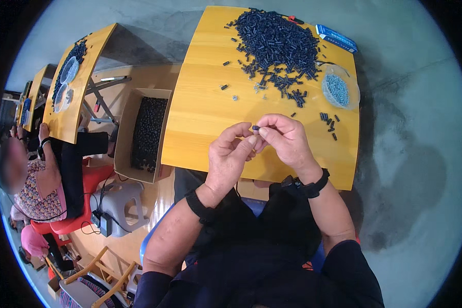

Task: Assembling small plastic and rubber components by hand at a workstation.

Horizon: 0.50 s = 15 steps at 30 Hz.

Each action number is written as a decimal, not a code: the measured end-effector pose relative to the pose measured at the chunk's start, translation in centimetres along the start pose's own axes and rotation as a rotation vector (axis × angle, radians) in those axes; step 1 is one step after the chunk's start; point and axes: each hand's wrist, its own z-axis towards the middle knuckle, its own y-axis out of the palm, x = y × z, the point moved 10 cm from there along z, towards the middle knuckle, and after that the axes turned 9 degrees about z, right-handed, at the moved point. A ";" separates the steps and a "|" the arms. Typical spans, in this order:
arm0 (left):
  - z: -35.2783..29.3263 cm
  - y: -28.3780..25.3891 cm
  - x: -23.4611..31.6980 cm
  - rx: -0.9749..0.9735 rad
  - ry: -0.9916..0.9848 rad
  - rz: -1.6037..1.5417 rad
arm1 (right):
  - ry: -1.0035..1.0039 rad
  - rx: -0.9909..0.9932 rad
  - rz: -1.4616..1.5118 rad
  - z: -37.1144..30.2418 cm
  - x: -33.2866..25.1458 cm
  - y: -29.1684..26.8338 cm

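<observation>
Just over the near edge of the yellow table, my two hands meet at the fingertips. Thumb and fingers of my right hand pinch a small black cylindrical piece. My left hand is closed against it from the other side, thumb and forefinger pressed together; what lies between them is hidden. A large heap of similar black pieces covers the far part of the table. To the right of my hands lie several separate black pieces. Tiny silvery parts rest beyond my left hand.
A clear plastic bowl of bluish screw-like parts stands at the table's right edge, near a blue box. Left of the table, a cardboard box holds many black pieces. Another person sits at a neighbouring table beyond a grey stool.
</observation>
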 end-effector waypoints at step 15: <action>-1.6 -0.3 4.7 0.057 0.266 0.288 | 0.099 -0.039 0.041 -1.5 0.1 1.5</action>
